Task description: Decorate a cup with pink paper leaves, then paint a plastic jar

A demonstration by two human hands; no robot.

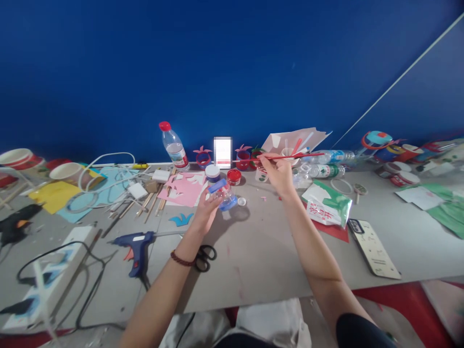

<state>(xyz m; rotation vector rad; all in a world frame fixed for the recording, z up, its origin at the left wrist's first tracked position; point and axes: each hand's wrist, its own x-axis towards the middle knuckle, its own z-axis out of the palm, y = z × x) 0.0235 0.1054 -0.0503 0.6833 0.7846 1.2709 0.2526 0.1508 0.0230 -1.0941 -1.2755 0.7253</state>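
Observation:
My left hand (206, 209) is closed around a clear plastic cup (227, 197) with blue bands, which looks like a cut bottle piece. It is tilted just above the table. Between the fingers of my right hand (274, 170) is a thin red paintbrush (310, 155), lying nearly level with its tip pointing left. Below that tip stands an open jar of red paint (234, 177). A white-lidded jar (212, 173) is to its left, and a small white cap (241, 201) rests on the table beside the cup.
A blue hot glue gun (139, 249) and black scissors (206, 258) lie near my left forearm. A water bottle (174, 147) stands at the back. Right of my right arm are a phone (374, 249) and a plastic packet (328, 207). A power strip (50, 275) with cables is at left.

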